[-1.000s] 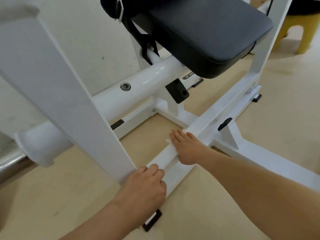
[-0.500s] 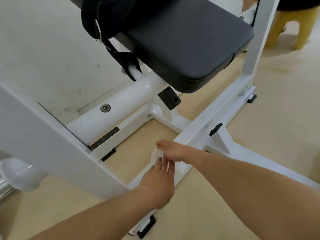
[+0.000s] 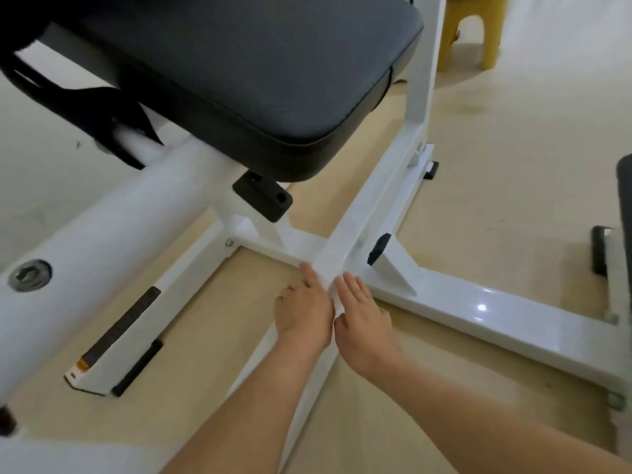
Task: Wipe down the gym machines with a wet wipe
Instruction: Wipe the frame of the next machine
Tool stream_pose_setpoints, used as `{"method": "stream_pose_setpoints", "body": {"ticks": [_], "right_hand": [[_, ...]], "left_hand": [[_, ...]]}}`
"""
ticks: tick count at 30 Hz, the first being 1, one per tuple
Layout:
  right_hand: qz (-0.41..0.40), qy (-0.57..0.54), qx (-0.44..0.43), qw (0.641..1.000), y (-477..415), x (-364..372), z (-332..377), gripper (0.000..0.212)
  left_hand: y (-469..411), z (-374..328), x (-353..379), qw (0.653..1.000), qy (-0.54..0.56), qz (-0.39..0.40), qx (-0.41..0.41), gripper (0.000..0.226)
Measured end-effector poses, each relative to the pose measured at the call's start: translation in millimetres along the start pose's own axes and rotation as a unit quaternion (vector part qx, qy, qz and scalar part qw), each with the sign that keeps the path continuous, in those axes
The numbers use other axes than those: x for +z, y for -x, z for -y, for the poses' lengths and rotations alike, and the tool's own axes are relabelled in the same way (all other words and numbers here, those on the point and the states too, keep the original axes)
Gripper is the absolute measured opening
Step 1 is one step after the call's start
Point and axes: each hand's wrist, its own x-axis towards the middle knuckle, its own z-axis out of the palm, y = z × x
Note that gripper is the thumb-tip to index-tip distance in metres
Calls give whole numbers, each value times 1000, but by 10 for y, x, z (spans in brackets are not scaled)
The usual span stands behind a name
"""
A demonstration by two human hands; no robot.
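1. The left hand (image 3: 302,313) and the right hand (image 3: 362,313) lie side by side low on the machine frame, thumbs nearly touching.
2. Both rest on a white square-section metal floor bar (image 3: 372,213) that runs diagonally from the bottom of the view up to the right.
3. A white wet wipe (image 3: 332,290) is draped over the top of this bar, between the two hands. It is hard to tell apart from the white paint, so its edges are unclear.
4. The left hand presses the wipe from the left side of the bar: its forefinger is straight along the edge, and its other fingers bend down beside the bar.
5. The right hand lies flat on the right side of the bar with fingers straight and together, pressing the wipe.
6. Neither hand is clenched round anything.
7. Just ahead of the fingertips a white cross bar (image 3: 496,319) meets the floor bar.
8. A black cushioned seat pad (image 3: 256,80) hangs over the frame, well above the hands.
9. A black webbing strap (image 3: 95,107) dangles at the pad's left end.
10. A thick white round tube (image 3: 102,241) slants under the pad, with a silver bolt (image 3: 30,275) on it.
11. A black rubber block (image 3: 263,196) sits below the pad.
12. A yellow plastic stool (image 3: 468,35) stands on the beige floor (image 3: 513,165) at the top right.
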Motion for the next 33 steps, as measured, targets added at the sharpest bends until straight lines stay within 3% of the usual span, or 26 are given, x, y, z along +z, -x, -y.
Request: {"method": "stream_pose_setpoints", "body": {"ticks": [3, 5, 8, 11, 16, 21, 25, 29, 33], "right_hand": [[23, -41, 18, 999, -25, -47, -108, 73], [-18, -33, 12, 999, -112, -169, -184, 76], [-112, -43, -5, 993, -267, -425, -270, 66], [-170, -119, 30, 978, -391, -560, -340, 62], [-193, -207, 68, 957, -468, -526, -455, 60], [-261, -354, 156, 884, -498, -460, -395, 56], [-270, -435, 192, 837, -540, -328, -157, 55], [-258, -424, 174, 851, -479, -121, 156, 55], [-181, -368, 92, 908, -208, 115, 380, 53]], "left_hand": [[-422, -225, -115, 1000, 21, 11, 12, 80], [-719, -353, -197, 998, 54, 30, 31, 84], [-1137, -479, -266, 988, 116, 85, 63, 83], [-1463, -594, -305, 984, 132, 101, 70, 77], [-1797, -883, -433, 988, 135, 73, 23, 79], [-1529, -707, -387, 976, 204, 75, -5, 71], [-940, -363, -274, 984, 159, 82, -20, 72], [-262, -37, -148, 990, 113, 74, -35, 62], [448, 207, 95, 999, -5, 17, -51, 79]]}}
